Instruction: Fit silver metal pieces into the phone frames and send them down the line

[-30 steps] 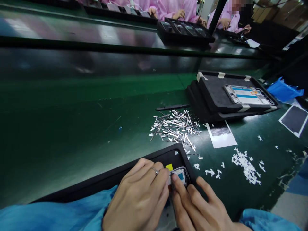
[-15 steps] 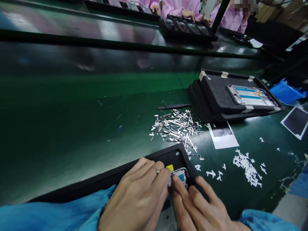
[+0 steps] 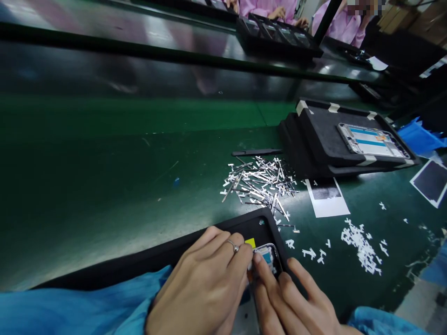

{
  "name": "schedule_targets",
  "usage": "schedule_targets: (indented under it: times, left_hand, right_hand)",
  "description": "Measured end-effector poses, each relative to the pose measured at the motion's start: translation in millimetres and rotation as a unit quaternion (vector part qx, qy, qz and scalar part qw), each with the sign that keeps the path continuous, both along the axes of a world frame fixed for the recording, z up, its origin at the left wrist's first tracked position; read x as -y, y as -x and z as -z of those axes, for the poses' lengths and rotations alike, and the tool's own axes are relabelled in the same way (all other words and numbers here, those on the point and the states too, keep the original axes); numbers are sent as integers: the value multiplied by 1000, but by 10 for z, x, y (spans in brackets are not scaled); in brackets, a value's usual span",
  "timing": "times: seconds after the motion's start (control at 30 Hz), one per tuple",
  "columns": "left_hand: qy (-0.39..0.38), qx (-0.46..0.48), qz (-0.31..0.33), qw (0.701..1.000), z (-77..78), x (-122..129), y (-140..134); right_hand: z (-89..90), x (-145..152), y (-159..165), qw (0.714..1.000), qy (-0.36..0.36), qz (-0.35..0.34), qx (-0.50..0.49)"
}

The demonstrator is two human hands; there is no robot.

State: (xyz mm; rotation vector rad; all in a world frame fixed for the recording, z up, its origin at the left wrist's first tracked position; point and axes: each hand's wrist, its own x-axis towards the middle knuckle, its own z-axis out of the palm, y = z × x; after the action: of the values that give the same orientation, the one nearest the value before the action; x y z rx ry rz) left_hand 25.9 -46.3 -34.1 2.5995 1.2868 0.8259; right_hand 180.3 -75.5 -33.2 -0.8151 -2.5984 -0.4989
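Under both hands lies a silvery phone frame (image 3: 267, 257) with a blue strip, set in a black foam tray (image 3: 150, 256). My left hand (image 3: 204, 281), with a ring on one finger, is closed, its fingers bent down over the frame's left side. Whatever its fingertips pinch is hidden. My right hand (image 3: 296, 300) is closed over the frame's right side, index fingertip pressed near its upper end and little finger lifted apart. The fingertips of both hands almost meet. A yellow sticker (image 3: 250, 242) shows in the tray just above the frame.
Beyond the tray lies a heap of thin metallic strips (image 3: 261, 181), with a black stick-like tool (image 3: 256, 152) behind it. Small white pieces (image 3: 361, 246) are scattered right. Stacked black trays (image 3: 321, 135) carry another phone frame (image 3: 373, 142). People in pink sleeves (image 3: 265, 7) sit opposite.
The whole view has shifted slightly, so things appear a little further right. Both hands stay on the phone frame, with hardly any change in their fingers.
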Motion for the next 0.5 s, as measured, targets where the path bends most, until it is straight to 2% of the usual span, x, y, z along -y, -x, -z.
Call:
schedule_targets:
  times: [0.2, 0.33, 0.5]
  left_hand:
    - [-7, -19, 57, 998, -94, -62, 81]
    - [-53, -31, 30, 998, -54, -21, 111]
    - [-106, -123, 33, 986, -7, 72, 82]
  right_hand:
    - [36, -8, 4, 1000, -6, 14, -11]
    - [65, -10, 52, 998, -42, 36, -21]
    - [50, -56, 106, 996, -56, 52, -38]
